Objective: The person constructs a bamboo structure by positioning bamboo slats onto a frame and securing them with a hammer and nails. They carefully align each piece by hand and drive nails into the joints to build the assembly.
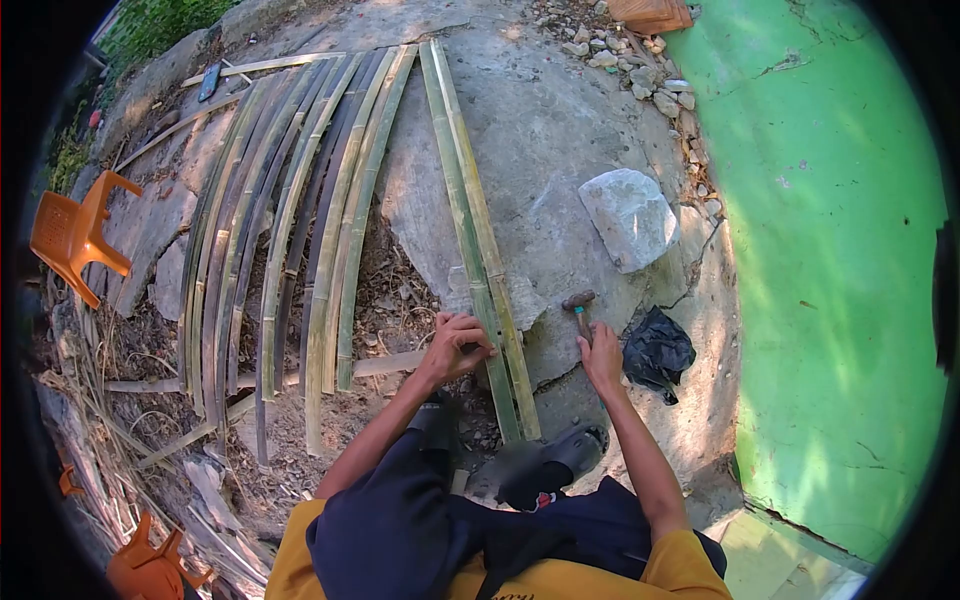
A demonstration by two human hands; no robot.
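Two long bamboo strips (470, 200) lie side by side on the ground in front of me. At their near part, my left hand (459, 346) is closed in a pinch over the left strip; whatever its fingertips hold is too small to name. My right hand (600, 354) is wrapped round the handle of a hammer (579, 303), whose head points away from me, to the right of the strips. Further left, several bamboo strips (285, 220) lie roughly parallel across crosswise pieces.
A pale stone block (630, 219) and a black plastic bag (658, 352) are on the right, before a green wall (820, 260). Orange plastic chairs (80, 235) stand at the left. A phone (209, 82) lies at the upper left, rubble (640, 75) at the upper right.
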